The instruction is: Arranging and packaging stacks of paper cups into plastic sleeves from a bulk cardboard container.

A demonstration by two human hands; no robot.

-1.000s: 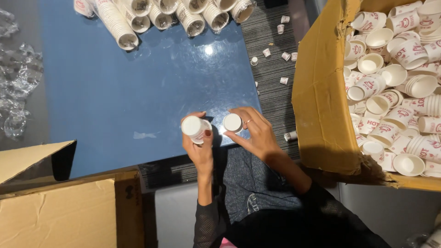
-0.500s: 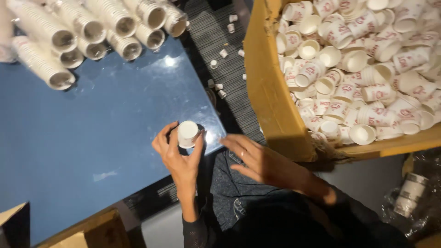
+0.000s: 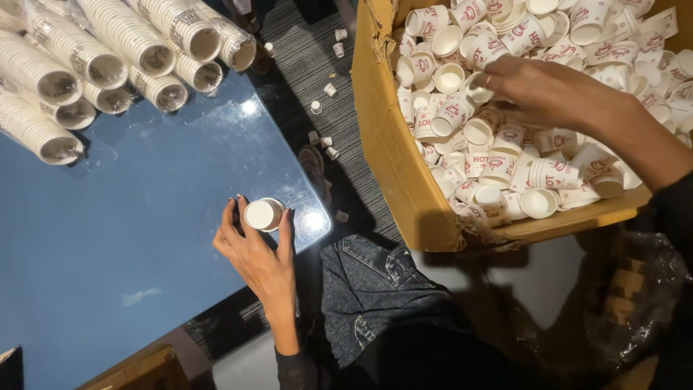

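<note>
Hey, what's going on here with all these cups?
A person sits by a blue table. The left hand holds a small stack of paper cups at the table's edge. The right hand reaches into a cardboard box full of loose cups. Long cup stacks lie on the table.

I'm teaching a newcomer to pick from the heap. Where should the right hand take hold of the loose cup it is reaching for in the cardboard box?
Probably by the rim and upper wall, coming from above. The right hand hovers over the cardboard box, and the cup at its fingers is hemmed in by other loose cups, so only its top looks free to pinch.
</note>
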